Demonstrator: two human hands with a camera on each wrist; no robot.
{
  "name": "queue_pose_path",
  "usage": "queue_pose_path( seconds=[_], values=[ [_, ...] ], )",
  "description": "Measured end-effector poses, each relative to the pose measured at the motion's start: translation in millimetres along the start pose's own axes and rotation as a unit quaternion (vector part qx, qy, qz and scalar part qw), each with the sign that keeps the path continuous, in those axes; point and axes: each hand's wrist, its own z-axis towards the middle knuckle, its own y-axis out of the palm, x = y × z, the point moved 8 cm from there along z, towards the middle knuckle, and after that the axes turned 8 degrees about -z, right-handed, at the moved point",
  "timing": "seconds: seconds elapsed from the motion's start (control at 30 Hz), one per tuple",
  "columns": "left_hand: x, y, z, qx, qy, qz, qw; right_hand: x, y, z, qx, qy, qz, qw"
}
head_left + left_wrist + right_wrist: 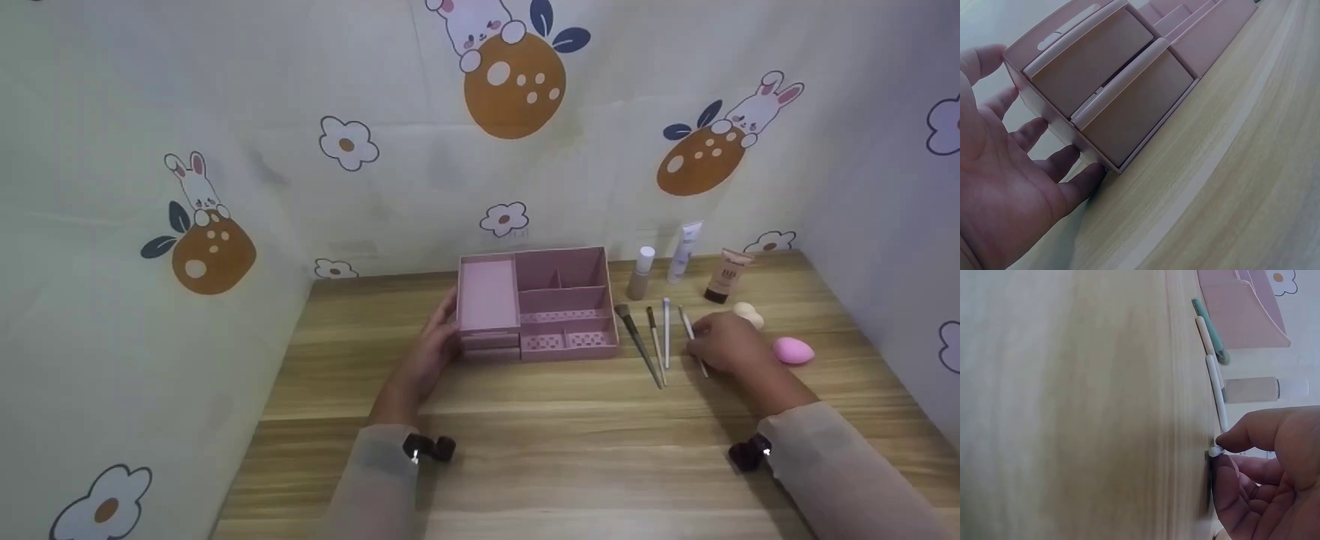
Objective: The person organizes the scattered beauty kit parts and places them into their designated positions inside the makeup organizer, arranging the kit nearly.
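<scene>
A pink desktop organizer (487,294) with open compartments and two small drawers (1129,109) stands at the middle back of the table. My left hand (433,354) rests against its left side; in the left wrist view the spread fingers (1061,163) touch the side wall. To the right of the organizer, my right hand (726,345) pinches a thin white makeup brush (685,322) between thumb and forefinger. In the right wrist view the white end of this brush (1216,451) shows at the fingertips. Several other makeup brushes (666,330) lie just left of that hand.
Behind the brushes stand a bottle with a white cap (638,281), a white tube (682,255) and a beige tube with a black cap (726,277). Near my right hand lie a cream sponge (748,315) and a pink sponge (793,351). Patterned cloth (390,210) borders the table.
</scene>
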Motion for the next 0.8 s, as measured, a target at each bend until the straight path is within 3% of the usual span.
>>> queue_pose_path(
  seconds=[0.43, 0.63, 0.8],
  values=[
    [-2.2, -1.7, 0.6, 0.003, -0.017, 0.003, 0.9998, -8, -13, -14.8, -0.008, 0.034, 0.109, 0.9935],
    [-3.0, -2.8, 1.1, 0.006, -0.017, 0.006, 0.9998, -30, -21, -24.5, 0.023, 0.021, 0.149, 0.9883],
    [-2.5, -1.8, 1.0, 0.005, -0.019, 0.012, 0.9997, -55, -24, -29.7, 0.05, -0.005, 0.206, 0.9773]
  ],
)
